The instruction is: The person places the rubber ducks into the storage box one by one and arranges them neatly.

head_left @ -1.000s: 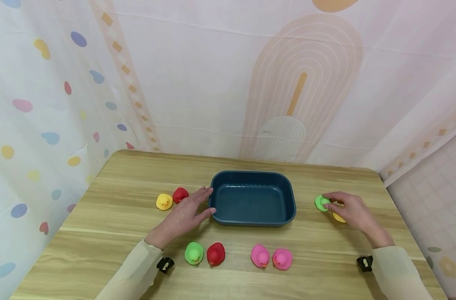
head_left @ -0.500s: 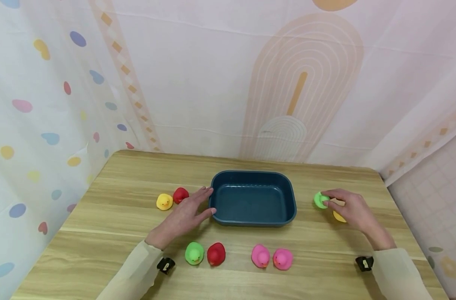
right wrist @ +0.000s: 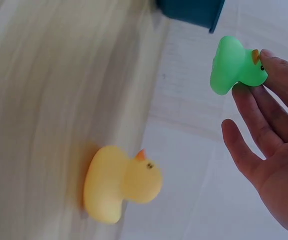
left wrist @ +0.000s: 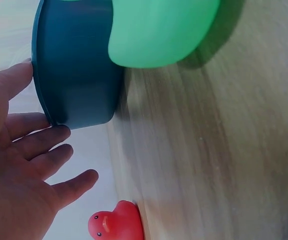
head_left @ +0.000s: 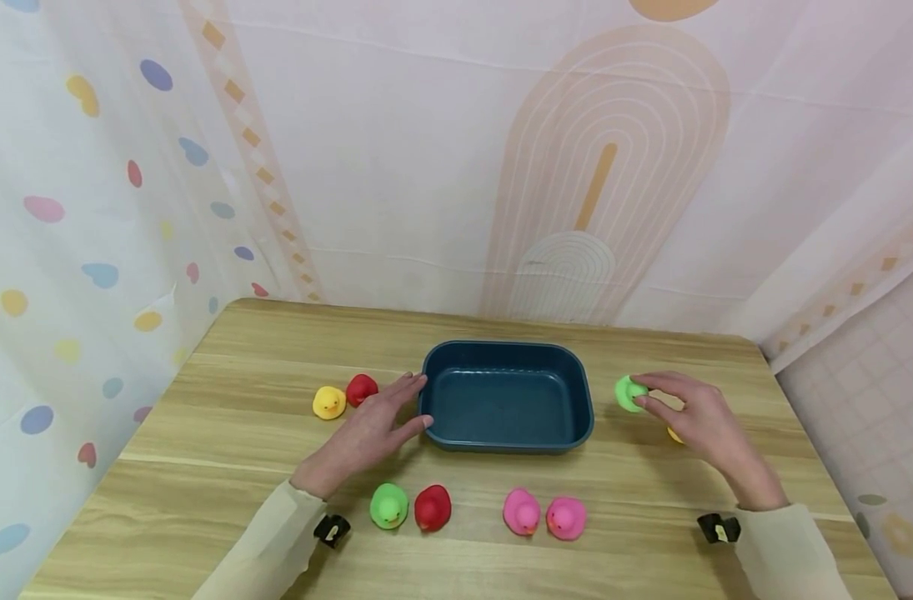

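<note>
A dark blue rectangular tub (head_left: 507,442) stands mid-table with nothing inside. My left hand (head_left: 366,433) touches its left rim; in the left wrist view the fingers are spread, with thumb and fingertips at the rim. My right hand (head_left: 692,417) pinches a green rubber duck (head_left: 630,393) by its head, between thumb and fingers. That duck is held off the table, right of the tub, as the right wrist view shows. Below the right hand a yellow rubber duck (right wrist: 116,185) sits on the table, mostly hidden in the head view.
Left of the tub sit a yellow duck (head_left: 329,403) and a red duck (head_left: 362,389). Nearer the front are another green duck (head_left: 388,507), another red duck (head_left: 432,508) and two pink ducks (head_left: 522,512). Patterned curtains (head_left: 396,167) hang behind the wooden table (head_left: 276,350).
My right hand has lifted the green duck and moved it slightly left and away from the yellow one, toward the tub. The left hand has stayed at the rim.
</note>
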A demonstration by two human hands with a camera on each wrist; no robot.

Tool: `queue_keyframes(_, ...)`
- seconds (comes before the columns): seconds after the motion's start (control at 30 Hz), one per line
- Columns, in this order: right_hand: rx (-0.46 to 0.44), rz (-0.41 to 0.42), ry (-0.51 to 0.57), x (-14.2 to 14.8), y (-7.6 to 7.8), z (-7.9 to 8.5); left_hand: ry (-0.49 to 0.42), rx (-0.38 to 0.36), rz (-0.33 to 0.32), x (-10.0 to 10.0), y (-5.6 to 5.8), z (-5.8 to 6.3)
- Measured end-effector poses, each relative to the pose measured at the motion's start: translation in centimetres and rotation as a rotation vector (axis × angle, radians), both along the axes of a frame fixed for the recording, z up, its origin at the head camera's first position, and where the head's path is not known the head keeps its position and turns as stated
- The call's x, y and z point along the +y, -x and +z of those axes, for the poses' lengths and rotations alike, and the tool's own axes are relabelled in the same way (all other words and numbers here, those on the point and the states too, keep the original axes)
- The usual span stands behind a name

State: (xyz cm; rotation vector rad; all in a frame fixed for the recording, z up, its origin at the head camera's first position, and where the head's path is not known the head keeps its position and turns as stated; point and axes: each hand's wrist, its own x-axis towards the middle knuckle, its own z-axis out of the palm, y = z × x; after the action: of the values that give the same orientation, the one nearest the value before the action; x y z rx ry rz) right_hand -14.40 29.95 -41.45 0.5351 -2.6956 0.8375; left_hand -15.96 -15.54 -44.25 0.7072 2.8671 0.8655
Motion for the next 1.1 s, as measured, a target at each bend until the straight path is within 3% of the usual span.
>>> queue_keyframes(0.2, 0.024, 0.002, 0.03, -0.9, -0.2, 0.5, -0.04, -0.003, 0.011, -0.1, 0.0, -0.1)
queue_keyframes(0.57, 0.054, 0.027, 0.043, -2.9, 0.1, 0.8, -0.281, -0.031, 0.065, 0.0, 0.4, -0.4)
queue_keyframes(0.9, 0.101, 0.079, 0.061, -4.7, 0.6, 1.2, -0.339, -0.084, 0.142, 0.2, 0.6, -0.7)
queue_keyframes(1.1, 0.102, 0.104, 0.065, -5.6, 1.3, 1.2, -0.358, -0.104, 0.149, 0.2, 0.5, -0.6)
